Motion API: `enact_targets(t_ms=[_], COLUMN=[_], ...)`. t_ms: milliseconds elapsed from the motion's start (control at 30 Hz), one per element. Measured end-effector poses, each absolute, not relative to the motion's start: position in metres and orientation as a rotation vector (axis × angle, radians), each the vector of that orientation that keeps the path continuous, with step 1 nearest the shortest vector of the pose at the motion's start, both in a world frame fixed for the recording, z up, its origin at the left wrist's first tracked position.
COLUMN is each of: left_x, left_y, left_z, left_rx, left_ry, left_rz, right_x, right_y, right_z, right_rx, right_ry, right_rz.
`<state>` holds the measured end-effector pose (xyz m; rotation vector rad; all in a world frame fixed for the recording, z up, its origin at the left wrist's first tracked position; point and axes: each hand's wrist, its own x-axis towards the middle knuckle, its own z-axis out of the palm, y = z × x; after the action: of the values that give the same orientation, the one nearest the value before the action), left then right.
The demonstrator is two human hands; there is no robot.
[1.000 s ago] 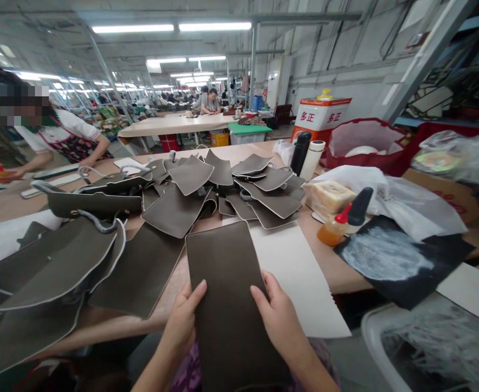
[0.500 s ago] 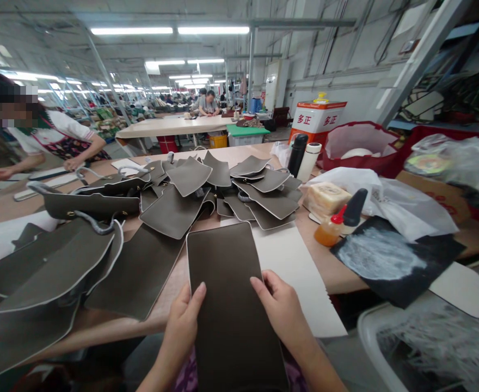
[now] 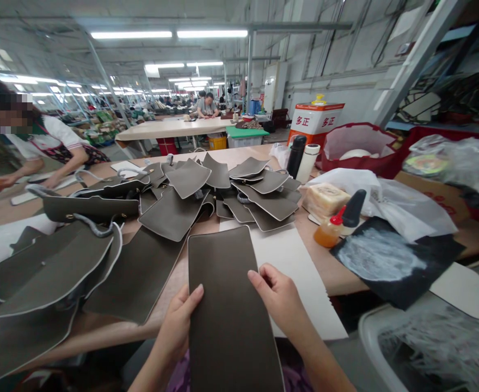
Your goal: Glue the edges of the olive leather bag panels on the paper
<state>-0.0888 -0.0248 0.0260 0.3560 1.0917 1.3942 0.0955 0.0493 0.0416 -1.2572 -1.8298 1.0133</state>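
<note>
A dark grey-brown leather panel point(image 3: 227, 310) with rounded corners and a pale edge lies before me, its far end over the table's front edge. My left hand point(image 3: 179, 313) grips its left edge, thumb on top and fingers underneath. On the opposite edge, my right hand point(image 3: 278, 294) is closed with its thumb on the panel's rim and the index finger curled. The undersides of both grips are hidden. Just beyond the panel, several matching leather pieces point(image 3: 170, 212) are heaped, some with wrapped handles point(image 3: 94, 226). A white sheet point(image 3: 292, 272) lies beneath the panel's right side.
At right stand an orange-filled bottle point(image 3: 328, 231) with a red cap, a black flask point(image 3: 295, 157) and a white flask point(image 3: 308, 163). A black sheet point(image 3: 386, 258) overhangs the table above a bin point(image 3: 370, 337) of shreds. A co-worker point(image 3: 66, 141) leans over the table at left.
The panel's far edge has dropped slightly and tilted, its right corner higher. My hands keep nearly the same places. The co-worker's hand at left has moved left and down.
</note>
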Motion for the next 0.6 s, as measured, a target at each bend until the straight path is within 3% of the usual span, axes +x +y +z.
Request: enact_targets(t_ms=[133, 367, 600], left_x=[-0.087, -0.081, -0.091], left_y=[-0.026, -0.021, -0.004], left_z=[0.028, 0.036, 0.035], left_rx=[0.385, 0.398, 0.330], left_ry=[1.116, 1.149, 1.251], left_rz=[1.385, 1.455, 1.617], right_x=[0.093, 0.089, 0.102], right_y=[0.056, 0.076, 0.046], right_z=[0.049, 0.050, 0.041], right_rx=[-1.304, -1.238, -1.181], right_ry=[-1.892, -1.932, -2.009], right_rz=[0.800, 0.750, 1.061])
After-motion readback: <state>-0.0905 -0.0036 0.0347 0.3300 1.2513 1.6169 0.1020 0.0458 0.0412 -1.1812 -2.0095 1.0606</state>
